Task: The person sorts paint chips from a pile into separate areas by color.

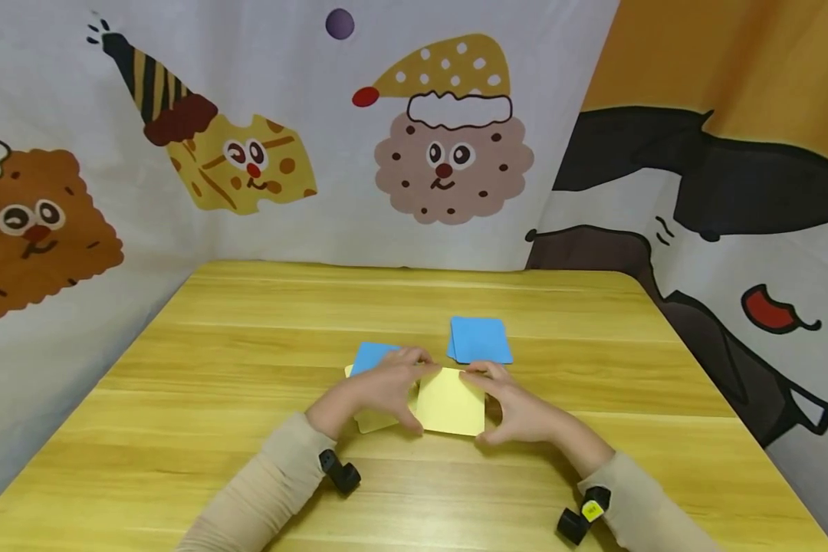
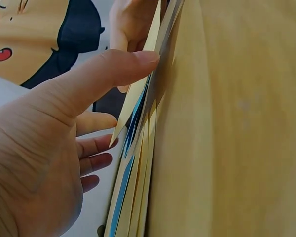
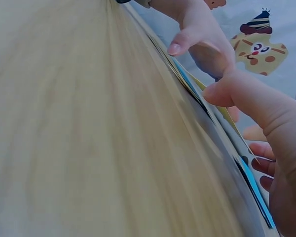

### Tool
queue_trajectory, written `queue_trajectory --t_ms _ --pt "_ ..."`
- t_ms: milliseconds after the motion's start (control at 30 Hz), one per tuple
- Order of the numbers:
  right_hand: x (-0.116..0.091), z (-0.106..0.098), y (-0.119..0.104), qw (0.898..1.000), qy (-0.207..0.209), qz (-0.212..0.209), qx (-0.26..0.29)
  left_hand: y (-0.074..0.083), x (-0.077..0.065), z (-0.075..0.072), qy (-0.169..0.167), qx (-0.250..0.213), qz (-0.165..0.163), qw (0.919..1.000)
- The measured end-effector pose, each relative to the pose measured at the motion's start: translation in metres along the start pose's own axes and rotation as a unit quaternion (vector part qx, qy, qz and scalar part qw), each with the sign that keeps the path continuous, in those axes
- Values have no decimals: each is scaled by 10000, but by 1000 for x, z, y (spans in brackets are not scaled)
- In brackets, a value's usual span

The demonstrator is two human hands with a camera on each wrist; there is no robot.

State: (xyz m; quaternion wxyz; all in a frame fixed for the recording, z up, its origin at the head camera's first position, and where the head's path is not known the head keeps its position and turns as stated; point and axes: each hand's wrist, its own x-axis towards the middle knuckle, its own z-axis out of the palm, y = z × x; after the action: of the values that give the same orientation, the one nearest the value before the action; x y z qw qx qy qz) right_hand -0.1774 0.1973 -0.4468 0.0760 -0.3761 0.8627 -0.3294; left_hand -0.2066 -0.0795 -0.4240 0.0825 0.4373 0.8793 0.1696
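Observation:
A yellow square card (image 1: 451,402) is tilted slightly off the table between both hands. At its left side, my left hand (image 1: 386,383) holds it, thumb on the near edge and fingers toward the far edge. The right hand (image 1: 522,410) holds the right side the same way, its thumb by the near corner and a fingertip at the far corner. Partly hidden beneath the left hand lie a blue card (image 1: 372,357) and yellow cards (image 1: 374,422). In the left wrist view, the held card (image 2: 134,96) is seen edge-on between thumb and fingers.
A small stack of blue cards (image 1: 481,340) lies just beyond the right hand. The wooden table (image 1: 179,460) runs back to a printed cloth (image 1: 262,245) with cartoon figures. Black wrist cameras sit on both sleeves.

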Motion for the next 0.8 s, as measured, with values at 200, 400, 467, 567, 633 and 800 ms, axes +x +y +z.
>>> queue_trajectory --t_ms 200,400,467,567,633,800 --pt "-12 -7 1 9999 -104 19 24 11 6 4 -96 -96 -72 9999" --pt "-24 -15 7 9998 -196 -57 -85 23 16 11 -111 27 -126 9999" --pt "-28 -18 9 9997 -231 -45 -79 27 20 13 -121 68 -165 9998" --pt "-35 -23 13 9996 -281 21 -32 31 28 18 -122 35 -160 9998" --pt "-40 -26 16 9995 -321 69 1 33 34 20 -131 35 -145 9998" --pt "-48 -35 22 9987 -470 152 91 40 46 25 -135 43 -201 9997"
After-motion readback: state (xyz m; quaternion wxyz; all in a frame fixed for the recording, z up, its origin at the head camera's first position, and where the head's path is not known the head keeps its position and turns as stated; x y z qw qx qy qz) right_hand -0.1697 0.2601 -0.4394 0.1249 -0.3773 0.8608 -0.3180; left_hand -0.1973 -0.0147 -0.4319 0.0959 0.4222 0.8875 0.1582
